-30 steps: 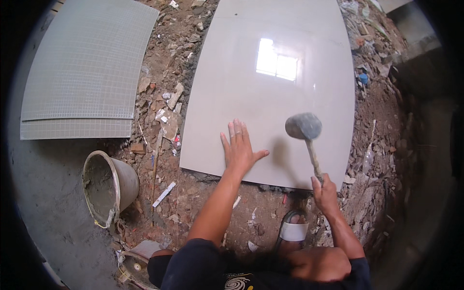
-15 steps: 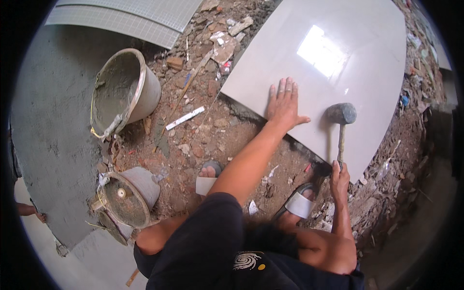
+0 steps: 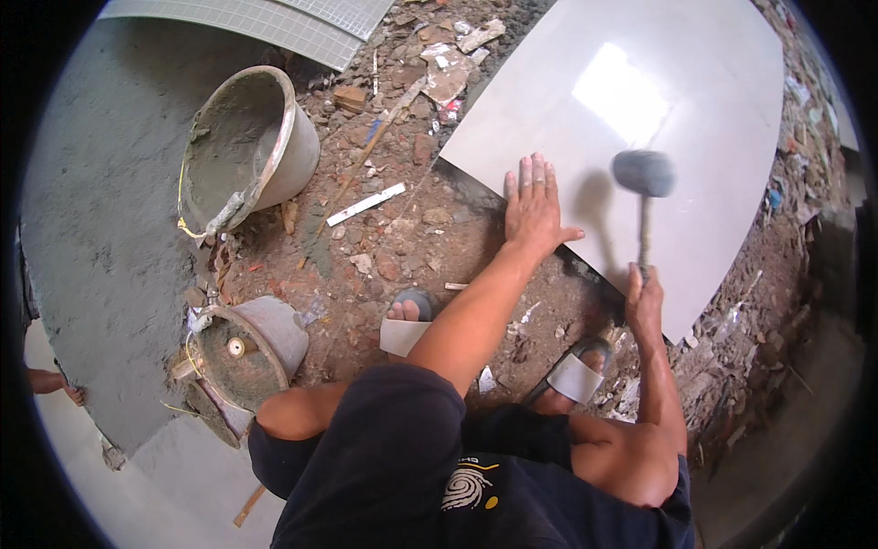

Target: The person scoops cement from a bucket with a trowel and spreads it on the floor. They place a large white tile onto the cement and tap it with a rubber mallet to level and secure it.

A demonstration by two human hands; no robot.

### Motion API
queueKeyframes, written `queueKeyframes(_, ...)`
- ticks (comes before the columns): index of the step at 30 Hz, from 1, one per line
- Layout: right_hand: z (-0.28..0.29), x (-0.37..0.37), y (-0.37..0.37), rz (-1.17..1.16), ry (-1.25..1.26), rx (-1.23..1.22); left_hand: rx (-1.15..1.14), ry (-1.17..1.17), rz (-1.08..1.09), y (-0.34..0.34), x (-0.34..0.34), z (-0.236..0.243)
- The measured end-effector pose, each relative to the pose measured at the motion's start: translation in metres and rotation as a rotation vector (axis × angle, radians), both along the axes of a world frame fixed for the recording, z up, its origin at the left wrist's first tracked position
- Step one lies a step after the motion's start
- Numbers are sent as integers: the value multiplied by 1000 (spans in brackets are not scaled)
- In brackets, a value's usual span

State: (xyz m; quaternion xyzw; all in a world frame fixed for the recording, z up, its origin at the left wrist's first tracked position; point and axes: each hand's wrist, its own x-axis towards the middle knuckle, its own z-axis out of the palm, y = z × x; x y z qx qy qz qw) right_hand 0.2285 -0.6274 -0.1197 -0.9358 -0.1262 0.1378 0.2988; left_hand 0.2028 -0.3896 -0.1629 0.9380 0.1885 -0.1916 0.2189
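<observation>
My left hand [image 3: 535,210] lies flat with fingers spread on the near left part of a large glossy pale tile [image 3: 695,110], close to its lower edge. My right hand [image 3: 644,300] is closed round the wooden handle of a rubber mallet [image 3: 643,173]. The mallet's dark, slightly blurred head is over the tile to the right of my left hand, and its shadow falls on the surface. A narrow dark strip of mortar [image 3: 471,183] shows along the tile's near edge.
Mortar buckets [image 3: 288,169] [image 3: 279,334] stand at my left beside a grey screeded floor [image 3: 87,210]. Stacked tiles [image 3: 283,20] lie top left. Rubble [image 3: 393,238], a stick and a white strip lie around my sandalled feet. Another person's hand [image 3: 73,393] shows at the far left edge.
Since a second ago the view has shifted, bringing both buckets and my feet further in. The mallet head looks raised slightly from half a second ago; my left hand stays on the tile.
</observation>
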Motion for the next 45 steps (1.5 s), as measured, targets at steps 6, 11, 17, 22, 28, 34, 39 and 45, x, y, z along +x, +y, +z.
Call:
queueKeyframes(6, 2, -3, -1, -99, 131, 88, 78, -71, 0, -6, -4, 0)
queueKeyframes(11, -7, -28, -16, -183, 324, 18, 111, -5, 4, -12, -1, -8)
queueKeyframes(17, 32, -78, -56, -176, 221, 75, 237, -51, -85, -22, 17, -12)
queueKeyframes(22, 37, -76, -80, -224, 66, 182, 224, -57, -108, -35, 36, -19)
queueKeyframes(28, 8, -63, -92, -284, 295, 22, 214, -82, -105, -40, 39, -20)
queueKeyframes(34, 8, -53, -87, -234, 283, 116, 166, -11, -90, -37, 44, -6)
queueKeyframes(39, 16, -21, -88, -304, 269, 73, 138, -9, -121, -35, 69, 7)
queueKeyframes(45, 39, 28, -80, -336, 85, 203, 120, -29, -85, -37, 76, 3)
